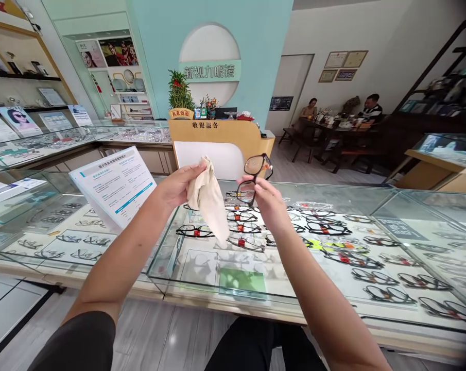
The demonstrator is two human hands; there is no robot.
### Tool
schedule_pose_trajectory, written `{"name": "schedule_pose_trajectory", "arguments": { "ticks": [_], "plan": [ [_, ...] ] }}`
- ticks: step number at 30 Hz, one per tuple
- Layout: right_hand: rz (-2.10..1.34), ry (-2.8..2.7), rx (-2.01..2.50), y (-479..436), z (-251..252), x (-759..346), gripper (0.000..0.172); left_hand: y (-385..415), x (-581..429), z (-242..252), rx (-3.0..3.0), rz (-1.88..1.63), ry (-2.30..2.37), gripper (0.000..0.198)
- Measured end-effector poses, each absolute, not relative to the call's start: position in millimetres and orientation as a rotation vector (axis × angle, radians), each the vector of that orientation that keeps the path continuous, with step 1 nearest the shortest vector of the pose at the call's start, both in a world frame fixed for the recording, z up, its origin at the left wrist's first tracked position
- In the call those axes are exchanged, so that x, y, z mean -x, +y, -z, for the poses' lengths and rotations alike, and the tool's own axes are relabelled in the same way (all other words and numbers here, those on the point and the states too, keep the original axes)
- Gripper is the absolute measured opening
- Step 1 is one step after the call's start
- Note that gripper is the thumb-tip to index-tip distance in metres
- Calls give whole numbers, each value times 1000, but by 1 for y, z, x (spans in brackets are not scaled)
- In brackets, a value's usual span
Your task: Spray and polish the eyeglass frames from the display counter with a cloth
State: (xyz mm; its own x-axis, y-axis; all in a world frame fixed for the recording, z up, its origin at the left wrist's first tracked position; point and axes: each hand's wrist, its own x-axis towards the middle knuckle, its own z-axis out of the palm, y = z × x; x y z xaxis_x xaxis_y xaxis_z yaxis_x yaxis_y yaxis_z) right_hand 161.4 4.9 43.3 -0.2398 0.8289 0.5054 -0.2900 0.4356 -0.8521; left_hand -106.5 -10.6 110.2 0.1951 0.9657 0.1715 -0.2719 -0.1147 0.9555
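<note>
My left hand point(177, 185) is closed on a cream cleaning cloth point(213, 206), which hangs down from the fingers over the glass counter. In my right hand point(269, 201) is a pair of dark-framed eyeglasses point(255, 166), gripped near one lens and turned so that the lenses stand one above the other. Cloth and eyeglasses are apart, with a gap between them. Beneath both hands, the glass display case point(233, 288) holds rows of spectacle frames point(242, 226), several with red tags. How the right fingertips meet the frame is partly hidden.
A printed sign point(113, 185) leans on the counter at left. Beyond the case stands a wooden cashier desk point(221, 131) with a potted plant point(179, 93). Two people sit at a dark table point(329, 126) at the back right. Another display case point(445, 154) stands at far right.
</note>
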Motion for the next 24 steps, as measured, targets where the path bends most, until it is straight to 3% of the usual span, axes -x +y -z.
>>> {"name": "schedule_pose_trajectory", "arguments": {
  "ticks": [4, 9, 24],
  "plan": [
    [-1018, -1512, 379, -7, -102, -163, 37, 1, 78, -124, -1224, -1386, 742, 51],
    [-864, -1602, 344, -17, -144, -161, 34, -1, 46, -138, -1283, -1446, 658, 63],
    [-581, -1777, 404, -9, -135, -170, 30, 5, 36, -126, -1380, -1345, 609, 56]
  ]
}}
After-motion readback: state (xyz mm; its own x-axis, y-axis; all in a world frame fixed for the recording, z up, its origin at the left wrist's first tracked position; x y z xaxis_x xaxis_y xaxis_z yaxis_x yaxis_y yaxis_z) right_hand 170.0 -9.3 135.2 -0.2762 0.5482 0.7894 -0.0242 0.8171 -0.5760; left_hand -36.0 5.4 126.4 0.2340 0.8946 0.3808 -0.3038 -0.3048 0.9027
